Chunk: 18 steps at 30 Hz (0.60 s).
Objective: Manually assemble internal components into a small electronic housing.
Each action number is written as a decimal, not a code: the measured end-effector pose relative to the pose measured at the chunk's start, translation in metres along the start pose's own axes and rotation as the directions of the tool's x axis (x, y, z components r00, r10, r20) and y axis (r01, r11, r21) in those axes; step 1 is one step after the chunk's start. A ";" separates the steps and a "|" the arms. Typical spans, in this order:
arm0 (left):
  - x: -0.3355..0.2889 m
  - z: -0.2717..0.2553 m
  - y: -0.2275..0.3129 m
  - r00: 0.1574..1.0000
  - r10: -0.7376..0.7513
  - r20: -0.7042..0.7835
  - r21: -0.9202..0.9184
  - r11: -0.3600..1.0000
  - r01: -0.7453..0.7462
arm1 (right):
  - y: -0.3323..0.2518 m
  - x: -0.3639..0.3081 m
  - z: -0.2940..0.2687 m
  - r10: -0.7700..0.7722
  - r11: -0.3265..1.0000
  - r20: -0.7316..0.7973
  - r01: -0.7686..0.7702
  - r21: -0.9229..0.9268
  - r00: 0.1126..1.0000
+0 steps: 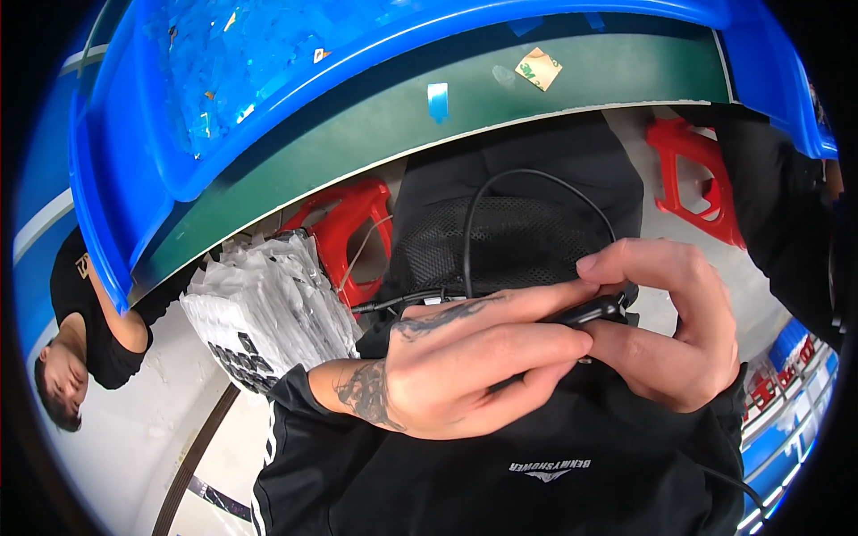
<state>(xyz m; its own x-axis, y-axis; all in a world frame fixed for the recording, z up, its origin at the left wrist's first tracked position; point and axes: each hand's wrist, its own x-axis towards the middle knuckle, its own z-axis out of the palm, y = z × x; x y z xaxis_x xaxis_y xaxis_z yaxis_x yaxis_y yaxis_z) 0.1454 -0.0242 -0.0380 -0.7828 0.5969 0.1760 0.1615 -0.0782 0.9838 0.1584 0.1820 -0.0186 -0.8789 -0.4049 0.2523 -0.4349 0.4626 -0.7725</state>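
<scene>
In front of my chest, both hands come together around a small glossy black piece (597, 311) with a rounded end. My left hand (474, 357), with dark tattoos on its back and wrist, pinches it between straight fingers and thumb. The curled fingers of my right hand (684, 326) close on its other side. Most of the piece is covered by fingers, so its kind cannot be made out. A thin black cable (467, 223) loops above my hands, over my lap, and one end passes behind my right fingertips. Whether it joins the piece is hidden.
Beyond my lap runs a green table (375, 116) bearing a blue sticker (437, 101) and a beige square pad (539, 69). A large blue tray (170, 170) holds blue film scraps. Red stools (357, 232), a white stack of packages (268, 304) and a person (107, 313) are nearby.
</scene>
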 end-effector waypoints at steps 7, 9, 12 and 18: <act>0.002 -0.007 -0.001 0.996 0.065 0.057 -0.095 0.994 -0.060 | -0.007 -0.005 -0.002 0.135 0.985 -0.103 -0.123 0.117 0.985; 0.004 -0.007 -0.003 0.994 0.091 0.067 -0.072 0.994 -0.086 | -0.008 -0.004 -0.003 0.166 0.979 -0.111 -0.150 0.138 0.980; 0.003 -0.007 -0.002 0.995 0.085 0.058 -0.057 0.995 -0.082 | 0.003 -0.006 0.000 0.012 0.994 -0.066 -0.005 0.108 0.998; 0.003 -0.009 0.001 0.995 0.046 0.089 -0.065 0.997 -0.041 | -0.001 0.003 -0.002 0.027 0.996 -0.003 -0.027 0.089 1.000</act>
<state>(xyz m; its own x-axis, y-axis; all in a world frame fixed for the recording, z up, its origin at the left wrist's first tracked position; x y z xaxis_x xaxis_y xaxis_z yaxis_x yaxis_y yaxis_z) 0.1382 -0.0298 -0.0364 -0.7176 0.6616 0.2176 0.1535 -0.1545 0.9760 0.1555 0.1817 -0.0161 -0.8911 -0.3895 0.2330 -0.3919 0.4014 -0.8279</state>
